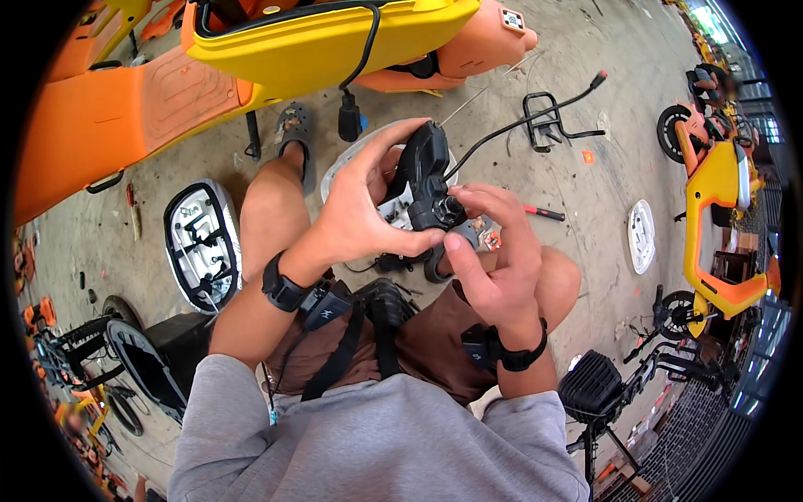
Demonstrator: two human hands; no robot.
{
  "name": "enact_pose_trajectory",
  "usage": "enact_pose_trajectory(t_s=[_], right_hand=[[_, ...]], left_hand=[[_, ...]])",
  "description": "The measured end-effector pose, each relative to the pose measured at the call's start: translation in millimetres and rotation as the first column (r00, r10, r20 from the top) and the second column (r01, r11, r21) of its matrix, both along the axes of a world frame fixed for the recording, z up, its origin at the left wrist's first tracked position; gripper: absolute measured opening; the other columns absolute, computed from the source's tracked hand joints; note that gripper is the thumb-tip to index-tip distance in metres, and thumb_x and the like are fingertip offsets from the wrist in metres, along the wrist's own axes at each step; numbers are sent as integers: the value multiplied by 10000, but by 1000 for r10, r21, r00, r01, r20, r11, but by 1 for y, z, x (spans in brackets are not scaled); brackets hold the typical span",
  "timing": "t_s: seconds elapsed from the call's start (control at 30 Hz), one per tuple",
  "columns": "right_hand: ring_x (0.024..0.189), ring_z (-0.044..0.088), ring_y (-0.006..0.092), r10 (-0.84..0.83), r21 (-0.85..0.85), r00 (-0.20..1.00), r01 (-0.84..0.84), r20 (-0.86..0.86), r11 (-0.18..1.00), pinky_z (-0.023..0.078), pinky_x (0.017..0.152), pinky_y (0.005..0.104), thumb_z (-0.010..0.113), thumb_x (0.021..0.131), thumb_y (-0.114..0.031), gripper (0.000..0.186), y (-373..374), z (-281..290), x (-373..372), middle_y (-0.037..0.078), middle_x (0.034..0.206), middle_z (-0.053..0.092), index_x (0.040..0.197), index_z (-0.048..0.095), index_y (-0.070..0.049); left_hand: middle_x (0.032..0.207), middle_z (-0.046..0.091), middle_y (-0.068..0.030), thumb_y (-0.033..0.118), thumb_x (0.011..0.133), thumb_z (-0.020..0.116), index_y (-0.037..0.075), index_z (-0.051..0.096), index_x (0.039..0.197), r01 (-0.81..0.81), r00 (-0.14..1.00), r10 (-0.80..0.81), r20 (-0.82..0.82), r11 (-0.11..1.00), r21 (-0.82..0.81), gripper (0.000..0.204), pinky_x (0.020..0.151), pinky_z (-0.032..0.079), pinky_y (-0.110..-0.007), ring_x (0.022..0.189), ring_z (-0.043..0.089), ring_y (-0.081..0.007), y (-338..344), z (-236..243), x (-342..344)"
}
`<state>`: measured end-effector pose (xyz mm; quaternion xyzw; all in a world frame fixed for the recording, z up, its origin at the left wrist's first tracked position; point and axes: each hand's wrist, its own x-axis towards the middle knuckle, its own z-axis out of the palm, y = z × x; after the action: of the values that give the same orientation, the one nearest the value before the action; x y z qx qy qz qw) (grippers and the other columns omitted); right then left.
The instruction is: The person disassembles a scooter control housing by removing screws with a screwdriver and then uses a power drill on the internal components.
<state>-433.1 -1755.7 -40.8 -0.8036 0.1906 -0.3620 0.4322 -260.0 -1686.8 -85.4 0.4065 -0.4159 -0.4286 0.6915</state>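
Note:
My left hand (360, 205) is wrapped round a black plastic part (425, 171), a long rounded housing with a round fitting (449, 209) at its lower end. My right hand (502, 259) closes on that lower end, its thumb and fingers at the fitting. From beside the housing a black cable (502, 130) runs up and right to a reddish tip. Partly hidden behind my left hand, a white shell (336, 174) lies on the floor. Just above the hands hangs a black plug (349, 120) on a cord from the yellow and orange scooter body.
The scooter body (335, 50) spans the top left. On the concrete floor lie a white tray with black rim (203, 243), a black metal rack (539, 121), a red-and-black-handled tool (544, 212) and a white cover (641, 237). Another yellow scooter (698, 226) stands right; a black basket (590, 386) is lower right.

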Motion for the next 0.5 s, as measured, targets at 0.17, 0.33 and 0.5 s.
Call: enact_pose_trajectory(t_s=[0.17, 0.33, 0.5], right_hand=[[1024, 600, 280, 14, -55, 999, -17, -52, 998, 472, 897, 355, 703, 718, -9, 457, -3, 0, -2, 150, 1143, 611, 1170, 633, -9], [1034, 594, 276, -15, 18, 987, 19, -160, 1000, 470, 904, 357, 715, 721, -41, 524, 1, 3, 2, 139, 1170, 591, 1234, 612, -43], [1036, 589, 249, -37, 83, 991, 48, -130, 995, 484, 854, 323, 700, 764, -80, 518, 1, -7, 8, 132, 1177, 585, 1269, 591, -49]], left_hand=[[1272, 484, -134, 110, 580, 894, -29, 337, 1421, 3, 994, 1, -109, 999, 37, 1018, 973, 468, -329, 1141, 522, -195, -2, -1, -1], [1249, 490, -159, 88, 671, 834, 42, 327, 1453, 7, 972, 17, -233, 995, 99, 934, 916, 508, -317, 1107, 547, -212, -1, 4, -3], [1239, 529, -118, 110, 875, 661, 77, 454, 1399, 112, 966, -68, -249, 979, 170, 564, 883, 509, -301, 1078, 575, -176, -3, -3, -6]])
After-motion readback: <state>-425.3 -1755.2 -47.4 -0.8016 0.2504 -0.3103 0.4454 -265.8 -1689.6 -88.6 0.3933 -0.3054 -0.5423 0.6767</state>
